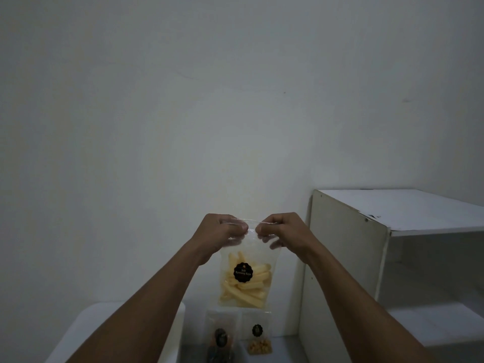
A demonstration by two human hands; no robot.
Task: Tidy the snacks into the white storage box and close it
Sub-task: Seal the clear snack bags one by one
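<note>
Clear plastic pouch of pale yellow snack sticks (245, 281) hangs upright in the air in front of a white wall (183, 100), with a round black label (243, 272) on its front. The left hand (220, 231) pinches the pouch's top edge at one corner, fingers curled together on the plastic. The right hand (282, 230) pinches the other corner the same way. Below the pouch, two more snack pouches stand side by side against the wall: one with brown pieces (221, 334) and one with small yellow bits (258, 336). A white rounded object (86, 326) sits at lower left; whether it is the storage box cannot be told. A white shelf unit (348, 258) stands at right.
</note>
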